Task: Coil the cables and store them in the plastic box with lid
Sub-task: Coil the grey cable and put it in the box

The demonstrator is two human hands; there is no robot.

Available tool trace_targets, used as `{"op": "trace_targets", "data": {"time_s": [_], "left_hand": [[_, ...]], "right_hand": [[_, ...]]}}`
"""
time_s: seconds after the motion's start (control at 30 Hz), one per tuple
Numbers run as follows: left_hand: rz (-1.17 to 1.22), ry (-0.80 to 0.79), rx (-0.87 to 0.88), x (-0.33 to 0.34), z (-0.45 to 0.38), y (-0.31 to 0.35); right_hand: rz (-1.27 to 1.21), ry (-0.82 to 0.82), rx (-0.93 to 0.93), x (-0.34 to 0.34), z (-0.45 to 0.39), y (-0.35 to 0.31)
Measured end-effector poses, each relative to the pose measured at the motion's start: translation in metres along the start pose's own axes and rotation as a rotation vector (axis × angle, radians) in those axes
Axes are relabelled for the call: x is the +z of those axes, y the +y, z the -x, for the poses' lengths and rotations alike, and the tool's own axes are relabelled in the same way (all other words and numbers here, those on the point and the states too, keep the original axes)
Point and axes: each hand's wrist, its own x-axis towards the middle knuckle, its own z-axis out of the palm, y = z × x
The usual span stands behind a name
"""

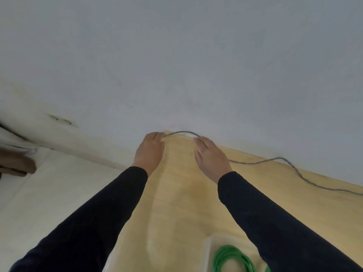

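Both hands are up at the far end of the table, close to where the wood meets the wall. The left hand is pinched shut on one end of the grey cable, and the right hand has its fingers closed loosely over the same cable a little further along, so a short arc of it stands up between them. That arc looks like the start of a first loop: the left hand anchors the end while the right feeds slack in.

From under the right hand the rest of the grey cable trails off to the right along the far edge of the table, wavy and uncoiled, and runs out of view at the right border. Most of it, I judge, is yet to be gathered.

Near the bottom of the view a green cable already lies coiled in the clear plastic box, just inside the person's right sleeve. No lid can be made out.

Room is tight on the far side, with the wall right behind the hands. The open wood in the middle, between the two sleeves, is free for drawing cable in towards the box. To the left the table ends and pale floor drops away, so a slipped loop could slide off there.
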Motion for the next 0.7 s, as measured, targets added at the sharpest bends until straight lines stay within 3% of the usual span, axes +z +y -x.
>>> {"op": "trace_targets", "data": {"time_s": [0.13,0.27,0.47,0.6,0.7], "left_hand": [[0.113,-0.05,-0.034,0.019,-0.032,-0.03],[0.205,-0.078,-0.053,0.042,-0.047,-0.051],[0.358,0.003,-0.026,0.053,-0.057,-0.064],[0.397,-0.015,0.022,0.047,-0.059,-0.065],[0.405,0.009,0.081,0.034,-0.06,-0.06]], "right_hand": [[0.029,0.069,-0.088,0.035,-0.051,-0.006],[-0.015,0.001,-0.057,0.069,-0.077,0.0],[0.092,0.0,-0.052,0.095,-0.093,0.007],[0.136,0.098,0.003,0.097,-0.094,0.005],[0.029,0.154,0.024,0.085,-0.094,-0.002]]}}
